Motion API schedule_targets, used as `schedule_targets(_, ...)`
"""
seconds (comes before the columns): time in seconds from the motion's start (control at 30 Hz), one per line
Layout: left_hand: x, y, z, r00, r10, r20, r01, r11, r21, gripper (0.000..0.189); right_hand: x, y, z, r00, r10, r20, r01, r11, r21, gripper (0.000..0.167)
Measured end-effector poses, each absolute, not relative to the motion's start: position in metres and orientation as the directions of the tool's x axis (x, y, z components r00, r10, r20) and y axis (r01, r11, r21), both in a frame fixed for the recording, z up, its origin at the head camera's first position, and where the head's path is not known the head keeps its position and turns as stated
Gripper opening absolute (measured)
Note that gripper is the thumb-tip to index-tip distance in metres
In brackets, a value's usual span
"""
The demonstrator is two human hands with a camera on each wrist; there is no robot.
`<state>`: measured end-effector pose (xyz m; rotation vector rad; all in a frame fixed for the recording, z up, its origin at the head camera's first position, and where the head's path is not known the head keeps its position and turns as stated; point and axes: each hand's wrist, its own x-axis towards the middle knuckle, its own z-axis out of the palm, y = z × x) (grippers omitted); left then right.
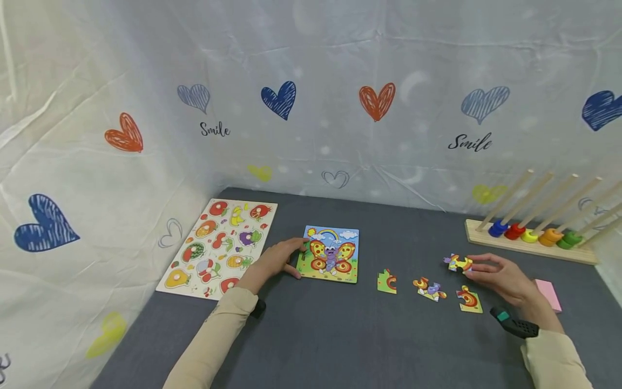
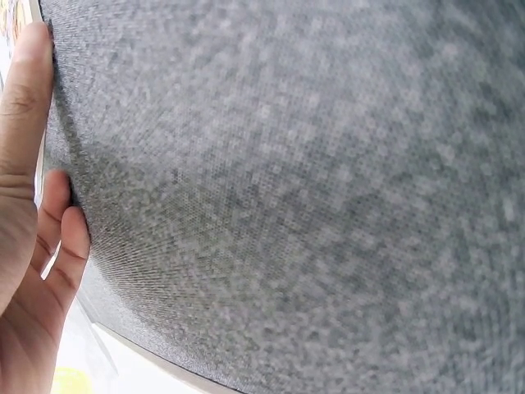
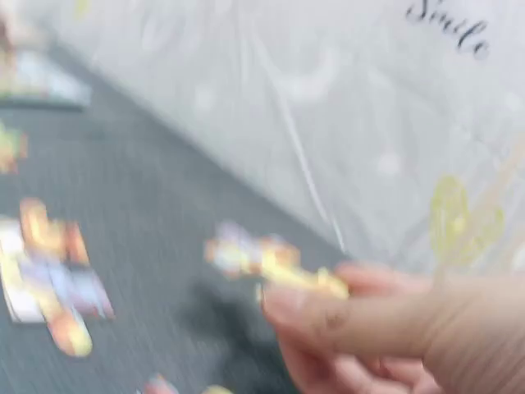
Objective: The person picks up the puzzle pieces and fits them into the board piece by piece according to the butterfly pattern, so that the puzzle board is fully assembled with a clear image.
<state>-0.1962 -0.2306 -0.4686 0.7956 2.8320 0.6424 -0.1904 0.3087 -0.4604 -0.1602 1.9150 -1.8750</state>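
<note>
My right hand [image 1: 505,278] pinches a jigsaw piece [image 1: 459,263] between thumb and fingers, a little above the table. In the right wrist view the pinched piece is blurred, and its shadow falls on the dark cloth. My left hand [image 1: 279,258] touches the left side of a square butterfly picture puzzle [image 1: 332,254], fingers and thumb spread along its edge. Between the hands lie three loose pieces: a green and red one [image 1: 387,282], a purple and orange one [image 1: 430,289], and a yellow-green one with red rings [image 1: 469,300].
A fruit picture board [image 1: 218,246] lies beyond the left forearm. At the back right stands a wooden rack with upright pegs [image 1: 529,240] and coloured rings. A pink block [image 1: 548,295] lies beside the right wrist. Heart-printed cloth [image 1: 335,108] hangs behind the table [image 1: 340,335].
</note>
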Motion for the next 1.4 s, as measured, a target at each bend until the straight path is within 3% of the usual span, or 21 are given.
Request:
schedule_targets(0.07, -0.196, -0.230, -0.468, -0.853, 0.522, -0.010, 0.467, 0.772, 0.432, 0.072, -0.190, 0.305, -0.459, -0.869, -0.442, -0.223, 0.284, -0.075, -0.956, 0.034)
schedule_targets(0.13, -0.196, -0.230, -0.468, -0.854, 0.520, -0.014, 0.464, 0.774, 0.432, 0.074, -0.189, 0.298, -0.456, -0.854, -0.466, -0.231, 0.324, -0.127, -0.938, 0.036)
schedule_targets(0.73, -0.198, -0.230, -0.469, -0.859, 0.512, -0.002, 0.463, 0.777, 0.426, 0.082, -0.201, 0.201, -0.453, -0.872, -0.398, -0.285, 0.315, -0.012, -0.949, 0.031)
schedule_targets(1.13, -0.197, -0.232, -0.472, -0.866, 0.499, -0.018, 0.446, 0.789, 0.424, 0.084, -0.212, 0.131, -0.468, -0.906, -0.339, -0.253, 0.260, 0.025, -0.965, 0.056)
schedule_targets(1.4, -0.197, -0.231, -0.472, -0.859, 0.511, -0.020, 0.453, 0.779, 0.434, 0.074, -0.216, 0.088, -0.471, -0.920, -0.305, -0.247, 0.244, 0.051, -0.969, 0.050)
